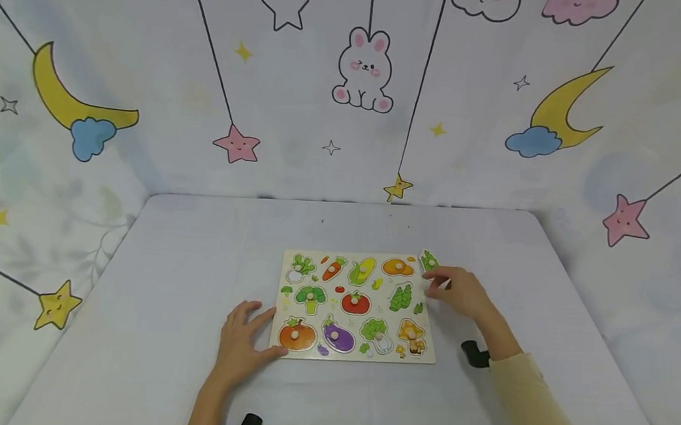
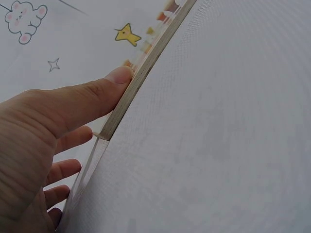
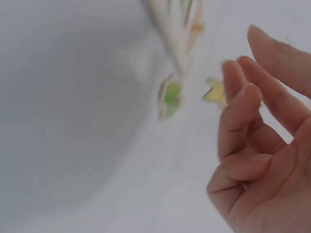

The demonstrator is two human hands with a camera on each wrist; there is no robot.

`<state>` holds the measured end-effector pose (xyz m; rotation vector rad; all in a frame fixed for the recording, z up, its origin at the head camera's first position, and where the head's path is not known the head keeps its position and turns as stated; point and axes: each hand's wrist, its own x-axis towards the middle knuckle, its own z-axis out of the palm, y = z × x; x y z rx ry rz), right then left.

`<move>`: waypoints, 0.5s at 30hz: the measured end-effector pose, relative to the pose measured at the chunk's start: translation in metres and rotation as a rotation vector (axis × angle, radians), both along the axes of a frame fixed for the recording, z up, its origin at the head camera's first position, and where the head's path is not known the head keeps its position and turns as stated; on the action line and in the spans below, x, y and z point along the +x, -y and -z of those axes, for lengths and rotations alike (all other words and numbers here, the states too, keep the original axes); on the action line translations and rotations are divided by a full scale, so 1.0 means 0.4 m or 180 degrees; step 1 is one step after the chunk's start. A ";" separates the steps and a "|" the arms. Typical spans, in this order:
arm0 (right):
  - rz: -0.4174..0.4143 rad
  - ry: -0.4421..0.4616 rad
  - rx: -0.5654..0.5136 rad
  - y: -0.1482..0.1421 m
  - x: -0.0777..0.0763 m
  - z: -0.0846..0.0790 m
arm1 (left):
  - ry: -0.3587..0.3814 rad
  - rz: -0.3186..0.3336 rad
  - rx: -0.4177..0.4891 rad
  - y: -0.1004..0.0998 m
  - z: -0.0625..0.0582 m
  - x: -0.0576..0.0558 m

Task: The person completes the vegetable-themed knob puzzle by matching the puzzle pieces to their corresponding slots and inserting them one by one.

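Observation:
A wooden vegetable puzzle board (image 1: 339,318) lies flat on the white table, filled with knobbed pieces such as a tomato (image 1: 356,303) and an eggplant (image 1: 339,335). My left hand (image 1: 244,343) is at the board's near left corner, its thumb resting on the near edge and its fingers spread along the left side. Just off the far right corner sits a loose green vegetable piece (image 1: 429,260). Beside that piece is my right hand (image 1: 461,291), fingers loosely bent. In the right wrist view the green piece (image 3: 171,97) appears blurred and apart from the fingertips.
A green picture without a visible knob (image 1: 401,298) shows at the board's right side. White cloth covers the table (image 1: 202,240). Behind it hangs a backdrop (image 1: 302,99) printed with moons, stars and rabbits. Both wrists carry black camera mounts (image 1: 476,354).

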<state>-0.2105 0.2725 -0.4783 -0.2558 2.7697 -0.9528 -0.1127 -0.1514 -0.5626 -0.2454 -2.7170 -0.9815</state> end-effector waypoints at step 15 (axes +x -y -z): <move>0.0290 0.0111 -0.0345 -0.080 -0.162 0.089 | 0.0076 -0.0024 0.0011 0.001 0.001 0.001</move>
